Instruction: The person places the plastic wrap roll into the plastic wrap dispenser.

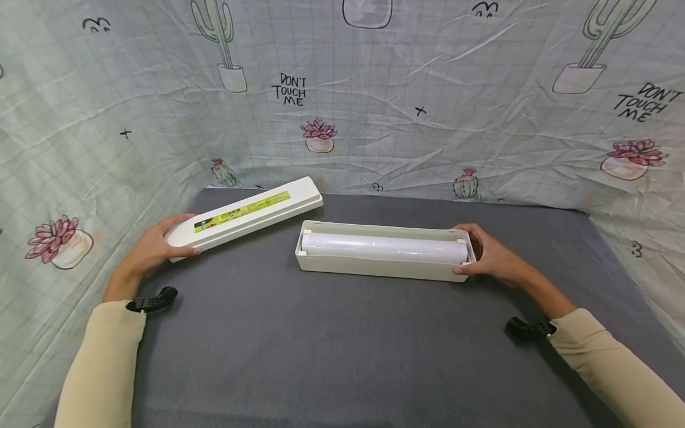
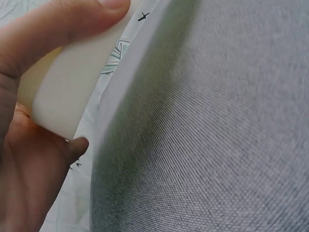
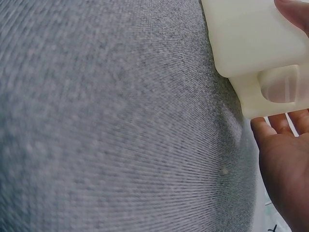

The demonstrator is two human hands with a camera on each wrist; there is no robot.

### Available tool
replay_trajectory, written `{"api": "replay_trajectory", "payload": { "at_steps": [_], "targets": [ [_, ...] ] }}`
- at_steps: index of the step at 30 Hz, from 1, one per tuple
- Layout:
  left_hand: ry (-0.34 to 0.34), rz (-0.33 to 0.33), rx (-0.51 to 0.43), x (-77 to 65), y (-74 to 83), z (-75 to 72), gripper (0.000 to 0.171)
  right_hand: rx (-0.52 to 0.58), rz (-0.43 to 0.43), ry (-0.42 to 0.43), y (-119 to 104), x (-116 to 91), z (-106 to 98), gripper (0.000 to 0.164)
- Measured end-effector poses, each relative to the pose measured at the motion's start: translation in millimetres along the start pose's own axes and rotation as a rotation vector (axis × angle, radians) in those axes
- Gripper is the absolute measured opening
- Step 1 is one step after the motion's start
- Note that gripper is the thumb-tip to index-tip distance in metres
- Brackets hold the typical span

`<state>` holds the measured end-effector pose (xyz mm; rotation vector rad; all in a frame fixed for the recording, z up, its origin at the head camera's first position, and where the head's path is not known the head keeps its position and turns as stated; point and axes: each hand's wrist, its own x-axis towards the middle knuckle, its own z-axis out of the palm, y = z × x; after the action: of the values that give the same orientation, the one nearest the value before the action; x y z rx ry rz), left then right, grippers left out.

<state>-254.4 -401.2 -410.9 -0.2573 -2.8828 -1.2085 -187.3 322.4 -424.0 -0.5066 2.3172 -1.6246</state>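
Note:
A long white lid [image 1: 246,217] with a yellow-green label slants at the left. My left hand [image 1: 154,245] grips its near end, thumb on the front side and fingers behind. In the left wrist view, the lid's end [image 2: 72,84] shows between thumb and fingers, with a gap between it and the cloth. To the right, an open white box [image 1: 374,267] rests on the grey surface. Inside lies a shiny white roll [image 1: 382,246], which looks like plastic wrap. My right hand [image 1: 489,257] holds the box's right end, thumb in front and fingers at the back.
Grey cloth [image 1: 342,339] covers the table beneath both pieces. Behind and at the sides hangs a pale curtain [image 1: 374,160] printed with cacti and lettering. Black wrist straps [image 1: 152,301] sit at both sleeve cuffs.

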Motion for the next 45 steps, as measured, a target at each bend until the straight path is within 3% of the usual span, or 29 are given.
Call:
{"api": "replay_trajectory", "payload": {
  "at_steps": [26, 45],
  "targets": [
    [0.032, -0.001, -0.070, 0.7, 24.4, 2.7, 0.089, -0.001, -0.009, -0.015, 0.3, 1.2, -1.0, 0.086],
    [0.047, 0.077, -0.075, 0.6, 50.8, 4.4, 0.086, -0.005, -0.005, -0.020, 0.8, 1.4, -0.6, 0.086]
  ]
}}
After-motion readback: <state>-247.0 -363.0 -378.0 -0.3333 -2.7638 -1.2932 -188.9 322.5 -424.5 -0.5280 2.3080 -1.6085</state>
